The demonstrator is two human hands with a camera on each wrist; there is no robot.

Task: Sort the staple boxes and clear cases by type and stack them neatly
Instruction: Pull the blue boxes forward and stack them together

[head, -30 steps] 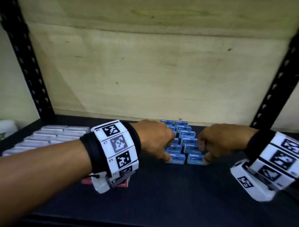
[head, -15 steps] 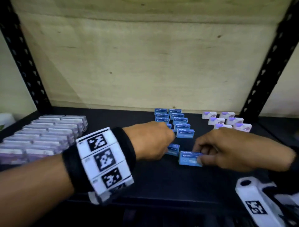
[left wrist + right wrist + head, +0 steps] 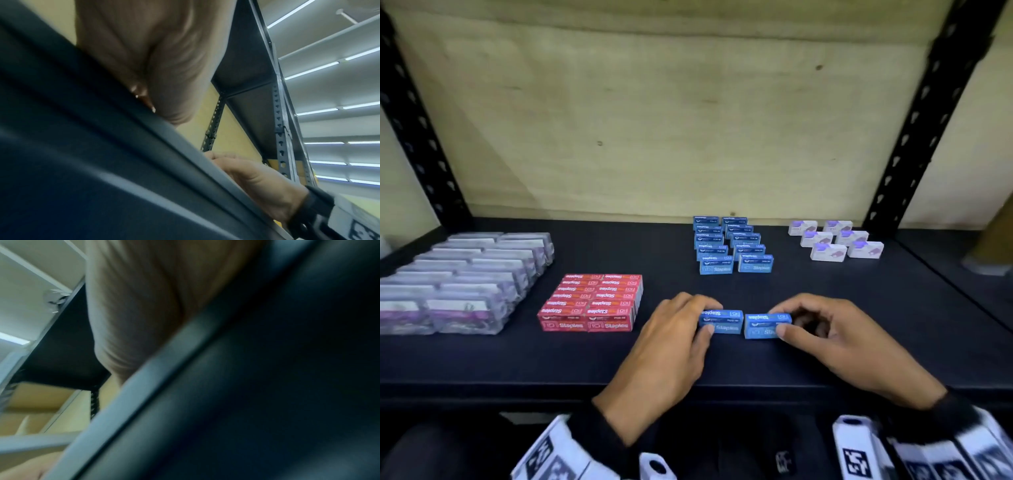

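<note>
In the head view two blue staple boxes lie side by side near the front of the dark shelf. My left hand pinches the left blue box between thumb and fingers. The right blue box is pinched the same way by my right hand. Behind them stands the blue box stack in two rows. The red staple boxes form a block to the left. Clear cases fill the far left. Both wrist views show only the palms and the shelf edge.
White and purple boxes stand in two short rows at the back right. Black perforated uprights frame the shelf, with a plywood back panel behind. Bare shelf lies between the blue stack and the white boxes.
Both hands have drawn back from the blue stack toward the shelf front, each bringing one blue box. The head view has pulled back, showing the red boxes and clear cases.
</note>
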